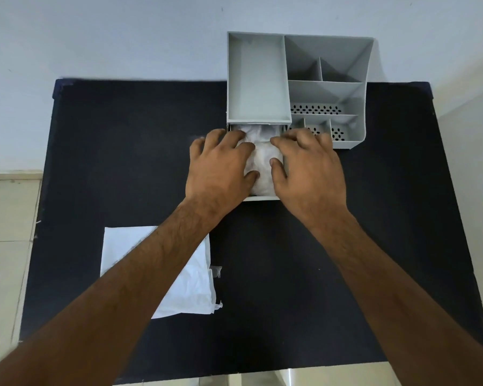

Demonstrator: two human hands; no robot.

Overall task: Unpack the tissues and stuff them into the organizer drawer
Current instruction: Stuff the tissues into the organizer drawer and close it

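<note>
Both hands (265, 165) flat on tissues (264, 157) in pulled-out drawer (262, 198).

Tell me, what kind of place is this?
Probably a plain room at home or an office: a dark-covered table against a bare wall, a tiled floor, and a grey desk organizer.

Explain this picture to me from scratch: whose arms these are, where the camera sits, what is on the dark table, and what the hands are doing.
There is no machine here. A camera worn on a person's head looks down at their own bare arms. The left hand and right hand lie flat, pressing crumpled white tissues down into the pulled-out drawer of a grey desk organizer. Nothing is gripped; the fingers are spread on top of the tissues. The organizer's upper compartments look empty. Near the left forearm, on the dark table, lies the opened white tissue wrapper, flattened and torn at the edge.
</note>
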